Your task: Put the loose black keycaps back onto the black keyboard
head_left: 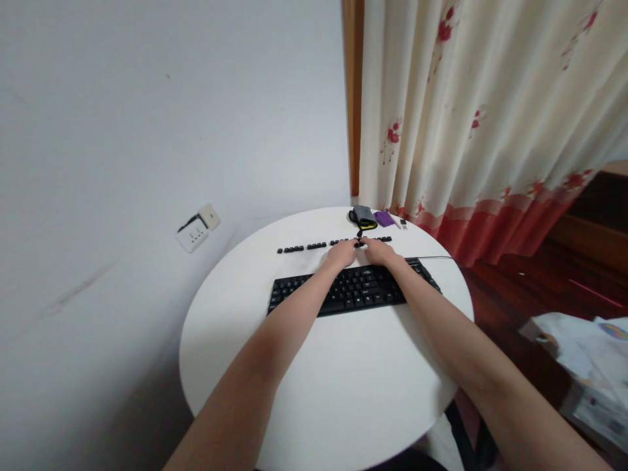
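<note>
Both my hands meet beyond the black keyboard, over the far part of the table. My left hand and my right hand are closed, fingertips almost touching around a small dark thing with something whitish under it. Its kind is too small to tell. A row of loose black keycaps runs along the table behind the keyboard, partly hidden by my fingers. My forearms cross over the keyboard and cover some of its keys.
The round white table stands against the wall. At its far edge lie a grey folded cloth with a black cord, a purple cloth and a small white item. A cable leaves the keyboard rightward. A patterned curtain hangs behind.
</note>
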Motion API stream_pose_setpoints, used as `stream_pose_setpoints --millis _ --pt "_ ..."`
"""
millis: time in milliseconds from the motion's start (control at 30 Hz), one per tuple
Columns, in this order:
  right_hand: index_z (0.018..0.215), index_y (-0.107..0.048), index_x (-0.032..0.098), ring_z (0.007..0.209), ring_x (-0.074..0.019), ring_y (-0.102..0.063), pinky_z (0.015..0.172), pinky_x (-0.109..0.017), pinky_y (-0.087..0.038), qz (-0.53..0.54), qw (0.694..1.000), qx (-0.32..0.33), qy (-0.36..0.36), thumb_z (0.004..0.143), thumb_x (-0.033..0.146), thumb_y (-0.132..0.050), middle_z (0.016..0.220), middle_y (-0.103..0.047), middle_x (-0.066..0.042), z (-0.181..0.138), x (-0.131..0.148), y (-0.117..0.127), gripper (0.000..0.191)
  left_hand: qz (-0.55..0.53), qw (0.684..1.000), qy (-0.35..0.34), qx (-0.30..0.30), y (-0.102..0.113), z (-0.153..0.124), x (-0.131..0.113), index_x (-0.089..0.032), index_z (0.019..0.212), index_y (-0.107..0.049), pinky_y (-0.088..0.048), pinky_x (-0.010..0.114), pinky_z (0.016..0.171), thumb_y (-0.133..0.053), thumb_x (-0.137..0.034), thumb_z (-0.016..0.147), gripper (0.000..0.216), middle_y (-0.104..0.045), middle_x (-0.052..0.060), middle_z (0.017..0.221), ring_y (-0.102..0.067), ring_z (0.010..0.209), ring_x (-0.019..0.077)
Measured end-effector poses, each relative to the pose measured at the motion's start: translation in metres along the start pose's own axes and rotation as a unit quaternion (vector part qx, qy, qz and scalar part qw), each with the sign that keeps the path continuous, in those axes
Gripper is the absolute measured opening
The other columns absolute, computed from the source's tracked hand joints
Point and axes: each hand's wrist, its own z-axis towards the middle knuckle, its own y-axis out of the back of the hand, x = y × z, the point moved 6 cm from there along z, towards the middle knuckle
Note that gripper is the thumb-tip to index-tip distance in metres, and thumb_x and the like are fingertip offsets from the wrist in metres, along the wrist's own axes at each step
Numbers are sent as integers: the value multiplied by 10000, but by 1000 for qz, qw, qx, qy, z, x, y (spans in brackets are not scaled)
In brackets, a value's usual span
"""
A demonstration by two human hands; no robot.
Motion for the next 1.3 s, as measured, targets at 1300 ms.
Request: stream_pose_setpoints --millis 1300 --pt "858 -785 115 742 -170 -652 671 -215 -460 104 989 11 100 714 133 -625 786 -753 -66 -7 -11 14 216 -309 943 -99 -81 -11 -55 -40 -209 842 -796 -533 296 789 -740 -221 747 111 -767 39 830 -689 770 177"
